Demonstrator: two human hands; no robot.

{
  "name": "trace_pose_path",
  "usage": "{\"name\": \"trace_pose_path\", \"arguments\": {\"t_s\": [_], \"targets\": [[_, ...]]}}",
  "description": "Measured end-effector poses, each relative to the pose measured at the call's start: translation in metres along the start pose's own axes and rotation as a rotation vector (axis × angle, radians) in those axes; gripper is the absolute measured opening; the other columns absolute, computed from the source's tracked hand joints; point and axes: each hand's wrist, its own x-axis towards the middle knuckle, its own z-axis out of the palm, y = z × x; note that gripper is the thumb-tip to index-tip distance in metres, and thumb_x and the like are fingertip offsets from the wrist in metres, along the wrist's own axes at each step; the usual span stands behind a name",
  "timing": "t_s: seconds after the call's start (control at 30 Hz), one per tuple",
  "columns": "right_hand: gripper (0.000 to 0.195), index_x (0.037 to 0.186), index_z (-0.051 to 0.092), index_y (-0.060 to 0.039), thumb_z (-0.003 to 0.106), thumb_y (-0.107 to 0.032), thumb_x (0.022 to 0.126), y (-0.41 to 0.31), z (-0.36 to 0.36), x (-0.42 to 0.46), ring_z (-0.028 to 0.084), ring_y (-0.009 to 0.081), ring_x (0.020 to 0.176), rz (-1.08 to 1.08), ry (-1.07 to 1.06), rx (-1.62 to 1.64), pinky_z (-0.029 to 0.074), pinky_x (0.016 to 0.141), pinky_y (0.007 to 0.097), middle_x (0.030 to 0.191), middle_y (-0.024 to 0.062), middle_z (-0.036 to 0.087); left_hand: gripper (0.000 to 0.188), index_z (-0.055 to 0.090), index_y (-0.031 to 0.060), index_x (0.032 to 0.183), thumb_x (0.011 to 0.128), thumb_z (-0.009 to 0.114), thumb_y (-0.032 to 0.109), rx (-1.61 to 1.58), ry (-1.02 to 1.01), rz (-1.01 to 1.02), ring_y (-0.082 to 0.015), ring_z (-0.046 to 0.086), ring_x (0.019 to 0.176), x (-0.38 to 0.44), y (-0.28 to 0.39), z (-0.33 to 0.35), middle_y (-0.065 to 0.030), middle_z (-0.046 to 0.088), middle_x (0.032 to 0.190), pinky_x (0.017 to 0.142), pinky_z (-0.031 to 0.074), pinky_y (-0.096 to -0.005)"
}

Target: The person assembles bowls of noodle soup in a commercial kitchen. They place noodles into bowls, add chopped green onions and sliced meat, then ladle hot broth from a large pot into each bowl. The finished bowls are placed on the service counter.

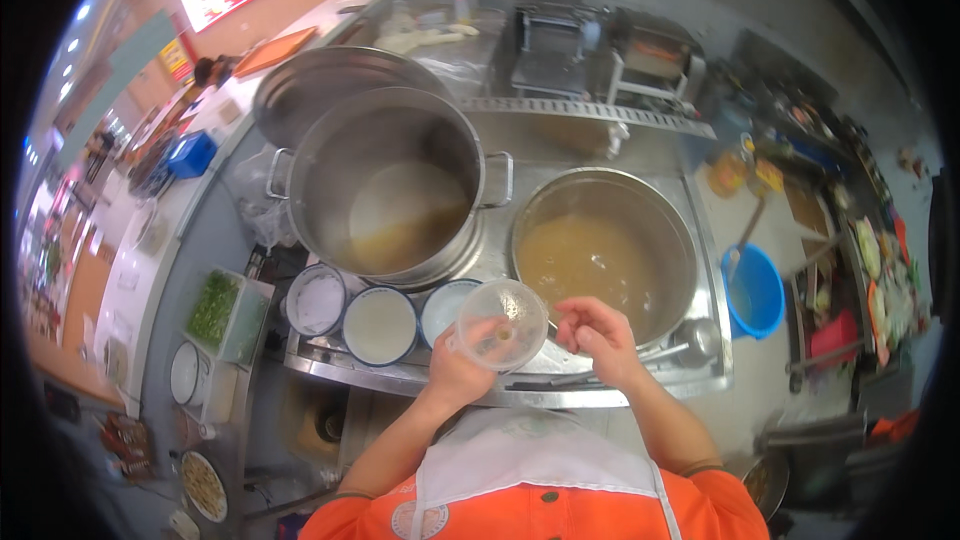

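My left hand (463, 371) holds a clear plastic bowl (501, 324) from its left and underside, above the front edge of the steel stove top. To the right of the bowl is my right hand (600, 341), its fingers curled and its thumb apart, with nothing visible in it. Just beyond it stands a wide steel pot (660, 270) of cloudy brown liquid. A taller two-handled steel pot (315, 187), tilted, has some liquid at its bottom. Enamel bowls (380, 325) with pale contents line the front left. A steel ladle (696, 343) lies near the right corner.
A container of chopped greens (214, 315) stands at the left. On the floor at the right is a blue bucket (754, 292) with a long handle in it. A large steel lid (352, 64) leans behind the tall pot. A person (214, 71) is far off beyond the counter.
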Motion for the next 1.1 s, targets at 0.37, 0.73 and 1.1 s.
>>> {"name": "trace_pose_path", "arguments": {"t_s": [0.37,0.73,1.1], "targets": [[0.076,0.134,0.042,-0.0032,0.080,-0.014,0.069,0.091,0.009,0.067,0.044,0.0208,0.121,-0.005,-0.355,-0.100,0.042,0.094,0.0339,0.133,0.0101,0.046,0.042,0.060,-0.0019,0.111,0.073,0.077,0.008,-0.403,-0.050,-0.286,-0.0125,0.065,0.085,0.030,0.010,-0.066,-0.0100,0.070,0.091,0.073,0.051,-0.0263],[0.036,0.113,0.055,0.0052,0.068,-0.011,0.084,0.135,0.049,0.080,0.061,0.0183,0.093,0.436,-0.018,0.165,0.051,0.082,0.0349,0.105,0.0109,0.064,0.031,0.058,-0.0109,0.105,0.075,0.067,-0.006,-0.768,0.108,-0.659,-0.0197,0.066,0.080,0.090,-0.047,-0.082,-0.0157,0.065,0.092,0.070,0.055,-0.0296],[0.045,0.124,0.051,-0.0014,0.056,-0.031,0.091,0.141,0.044,0.068,0.058,0.0145,0.088,0.297,-0.066,0.357,0.047,0.072,0.0275,0.110,0.0070,0.059,0.047,0.048,-0.0148,0.116,0.074,0.069,-0.006,-0.689,0.042,-0.545,-0.0202,0.066,0.084,0.060,-0.032,-0.096,-0.0199,0.066,0.096,0.072,0.054,-0.0278]]}}
